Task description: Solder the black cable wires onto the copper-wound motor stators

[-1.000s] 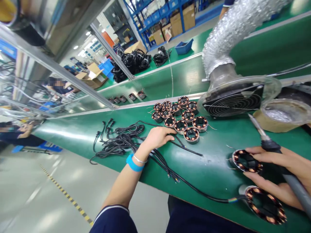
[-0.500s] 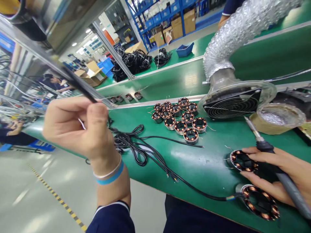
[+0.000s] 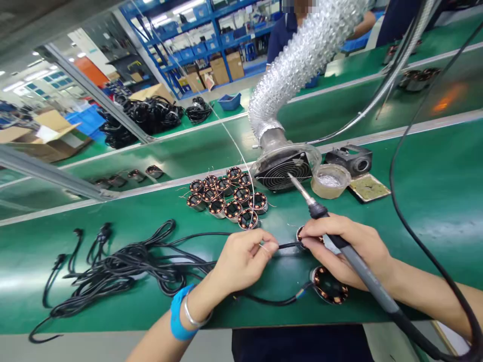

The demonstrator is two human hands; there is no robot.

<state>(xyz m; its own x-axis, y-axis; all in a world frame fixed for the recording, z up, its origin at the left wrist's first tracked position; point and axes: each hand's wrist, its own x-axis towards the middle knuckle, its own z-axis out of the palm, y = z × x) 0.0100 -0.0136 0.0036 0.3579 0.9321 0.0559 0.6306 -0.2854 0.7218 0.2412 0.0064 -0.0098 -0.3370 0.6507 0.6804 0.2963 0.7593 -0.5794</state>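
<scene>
My left hand (image 3: 243, 256) pinches a short length of thin black cable (image 3: 289, 245), whose far end reaches the small stator with copper windings (image 3: 299, 234). A pale thin wire also shows at these fingertips. My right hand (image 3: 352, 246) steadies that stator with thumb and finger while holding a soldering iron (image 3: 352, 259), its tip pointing up and left. Much of the stator is hidden by the fingers. Just below lies another stator (image 3: 327, 286), with a black cable (image 3: 277, 301) joined to its left side by coloured wires.
Several stators (image 3: 233, 208) stand grouped behind my left hand. Tangled black cables (image 3: 124, 266) lie left. A fume extractor (image 3: 285, 171), tub (image 3: 332, 181), sponge tray (image 3: 370, 187) and iron holder (image 3: 352, 158) stand behind. A co-worker (image 3: 281, 37) is across the bench.
My left hand has come down from the upper left with the black cable to the stator at my right hand. The view has swung right; my right hand still holds iron and stator.
</scene>
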